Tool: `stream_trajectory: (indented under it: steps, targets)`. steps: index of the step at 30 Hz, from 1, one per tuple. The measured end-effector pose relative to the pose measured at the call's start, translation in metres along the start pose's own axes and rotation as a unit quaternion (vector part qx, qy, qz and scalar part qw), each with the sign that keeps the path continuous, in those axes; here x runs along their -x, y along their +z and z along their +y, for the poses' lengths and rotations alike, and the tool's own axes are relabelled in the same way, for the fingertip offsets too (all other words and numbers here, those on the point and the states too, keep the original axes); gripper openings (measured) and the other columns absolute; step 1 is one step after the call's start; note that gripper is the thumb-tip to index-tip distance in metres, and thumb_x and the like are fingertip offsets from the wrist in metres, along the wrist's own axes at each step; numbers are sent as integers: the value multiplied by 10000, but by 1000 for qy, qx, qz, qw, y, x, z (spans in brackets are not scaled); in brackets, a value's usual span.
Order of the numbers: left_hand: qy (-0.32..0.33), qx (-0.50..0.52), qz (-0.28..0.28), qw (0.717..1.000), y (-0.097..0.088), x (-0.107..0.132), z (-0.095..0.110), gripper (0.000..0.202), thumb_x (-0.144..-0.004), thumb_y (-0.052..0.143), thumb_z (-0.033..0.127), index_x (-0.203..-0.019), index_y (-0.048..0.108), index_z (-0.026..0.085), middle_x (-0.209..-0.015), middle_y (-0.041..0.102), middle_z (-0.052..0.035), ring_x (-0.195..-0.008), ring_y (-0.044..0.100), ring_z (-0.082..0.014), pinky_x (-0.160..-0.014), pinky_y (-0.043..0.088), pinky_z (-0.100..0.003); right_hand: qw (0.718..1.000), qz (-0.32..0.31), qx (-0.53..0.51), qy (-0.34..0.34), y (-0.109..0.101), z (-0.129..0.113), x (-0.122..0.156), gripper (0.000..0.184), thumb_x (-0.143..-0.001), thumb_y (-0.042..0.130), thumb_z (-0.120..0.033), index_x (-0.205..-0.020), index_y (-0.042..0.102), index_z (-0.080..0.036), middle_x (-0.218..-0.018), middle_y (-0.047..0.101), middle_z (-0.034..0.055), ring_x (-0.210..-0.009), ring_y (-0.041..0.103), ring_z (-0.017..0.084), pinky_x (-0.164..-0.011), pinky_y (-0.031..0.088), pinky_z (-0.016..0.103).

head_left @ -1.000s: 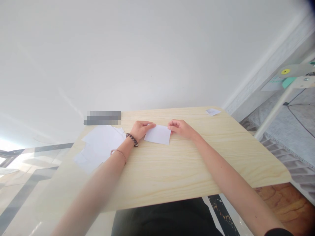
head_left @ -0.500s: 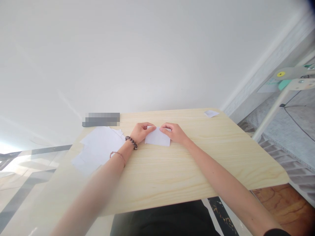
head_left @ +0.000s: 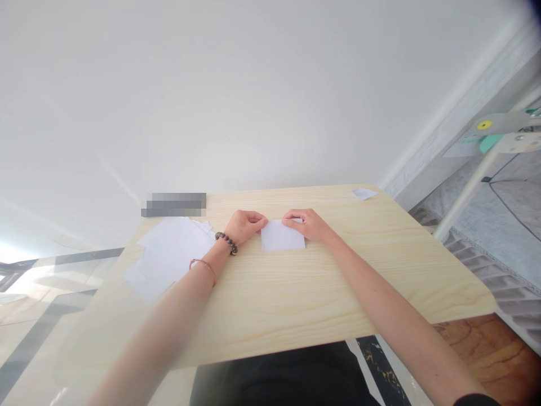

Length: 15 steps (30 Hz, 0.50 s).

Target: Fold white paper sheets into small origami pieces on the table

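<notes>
A small white piece of paper, roughly rectangular, lies on the light wooden table in front of me. My left hand is closed at its upper left corner, thumb and fingers pinched together there. Along the top edge, toward the right, my right hand grips the paper between thumb and fingers. Some of the right fingers are hidden behind the hand. Several white sheets of paper lie overlapping to the left, partly under my left wrist and forearm.
At the table's far right corner lies a small folded paper piece. A dark, pixelated object sits at the back left. The wall rises behind the table. To the right stands a pale metal frame.
The small paper has shifted right, with my right hand moving along with it. My left hand stays nearly in place, now at the corner instead of farther along the top edge.
</notes>
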State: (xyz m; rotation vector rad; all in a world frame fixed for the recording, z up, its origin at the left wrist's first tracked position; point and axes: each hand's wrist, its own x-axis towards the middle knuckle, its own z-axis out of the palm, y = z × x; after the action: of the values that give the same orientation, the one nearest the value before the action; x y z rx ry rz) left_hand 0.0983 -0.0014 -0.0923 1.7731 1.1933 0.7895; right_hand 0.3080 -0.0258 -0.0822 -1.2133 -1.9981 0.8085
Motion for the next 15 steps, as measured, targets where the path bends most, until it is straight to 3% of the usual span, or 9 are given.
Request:
stream_trajectory:
  steps: [6,10,15]
  targets:
    - [-12,53,-19,998,1,-3,-1,238,-680,566,350,-697,638,124,-689,658,-56,-655,611,-154,-658,484,-267,999,-29,-17,20,-14,10,2,245,-750,478,-391,-715,601,-182,-743,595,-5,-685,510,116,-609,358,229]
    - [-9,92,-31,995,4,-2,2,303,-709,532,381,-824,639,122,-829,658,-71,-723,604,-157,-662,482,-265,999,-20,-27,18,-9,7,1,228,-751,478,-372,-717,599,-182,-752,594,-7,-696,514,113,-619,363,227]
    - [34,-21,-34,999,5,1,6,352,-700,528,461,-781,660,144,-784,660,-43,-680,564,-144,-585,425,-225,1000,-4,-25,-13,7,0,-1,196,-751,473,-326,-727,601,-180,-753,602,-7,-703,512,108,-626,366,220]
